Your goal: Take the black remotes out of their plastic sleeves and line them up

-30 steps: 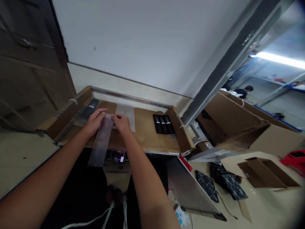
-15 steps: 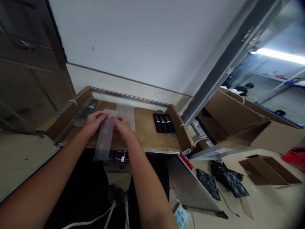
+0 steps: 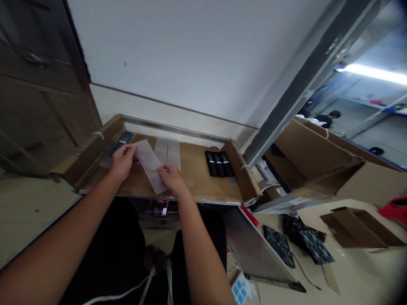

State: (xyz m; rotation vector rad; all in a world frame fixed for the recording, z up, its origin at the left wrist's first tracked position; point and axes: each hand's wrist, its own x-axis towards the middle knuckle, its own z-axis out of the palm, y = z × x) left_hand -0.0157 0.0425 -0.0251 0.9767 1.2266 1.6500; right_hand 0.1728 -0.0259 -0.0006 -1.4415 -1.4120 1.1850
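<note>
The translucent film strip (image 3: 149, 165) lies diagonally across the cardboard tray (image 3: 197, 183), just above its near edge, with its long axis running from 11 o'clock to 5 o'clock; clock positions here are taken from the strip, with 12 o'clock toward the wall. The left hand (image 3: 122, 161) is closed in a pinch at the 11 o'clock end, its fingertips (image 3: 134, 148) meeting the film. The right hand (image 3: 171, 179) is at the 4 o'clock side near the lower end, with its fingertips (image 3: 160, 170) touching the edge; whether they grip or merely rest there cannot be determined. The film is judged to be light, thin and limp, and likely to slip on smooth faces. Hold it by both ends or along its edges to keep it flat and limit creasing. Two similar strips (image 3: 167, 153) lie at 1 o'clock, three black banded handsets (image 3: 218, 164) at 3 o'clock, and a dark handset (image 3: 124, 140) at 10 o'clock, just beyond the left hand.
</note>
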